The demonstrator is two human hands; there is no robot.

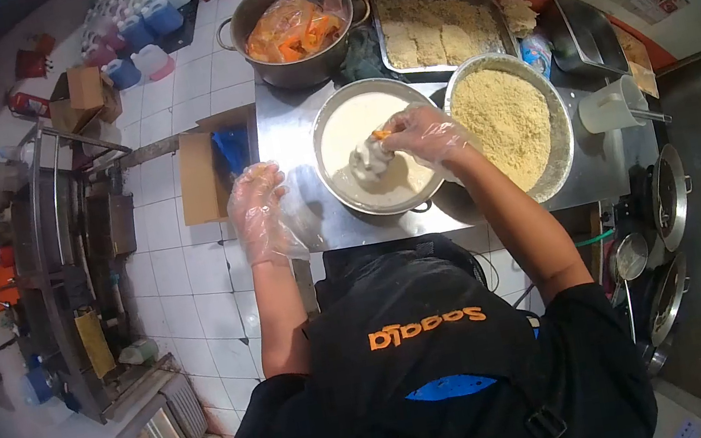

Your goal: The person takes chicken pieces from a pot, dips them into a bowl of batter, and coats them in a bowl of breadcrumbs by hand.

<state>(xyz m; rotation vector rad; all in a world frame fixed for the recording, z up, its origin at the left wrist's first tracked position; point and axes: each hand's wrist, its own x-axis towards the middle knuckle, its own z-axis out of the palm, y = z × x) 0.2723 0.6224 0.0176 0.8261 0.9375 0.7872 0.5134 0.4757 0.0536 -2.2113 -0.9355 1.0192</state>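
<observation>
My right hand (pixel 429 135), in a clear plastic glove, pinches a batter-coated piece (pixel 371 159) with a bit of orange at its top. It is over the bowl of white batter (pixel 344 128). To the right of that bowl is a large round pan of yellowish crumbs (pixel 501 117), partly behind my right wrist. My left hand (pixel 258 199), also gloved, is raised at the table's left edge, fingers curled and apart from the bowl. Nothing shows in it.
A big pot (pixel 298 71) with orange pieces in plastic stands at the back left. Behind the bowls lies a tray (pixel 447 66) of crumb-coated slabs. A clear jug (pixel 612 106) and metal containers (pixel 583 35) are at the right. An open cardboard box (pixel 199 179) is beside the table.
</observation>
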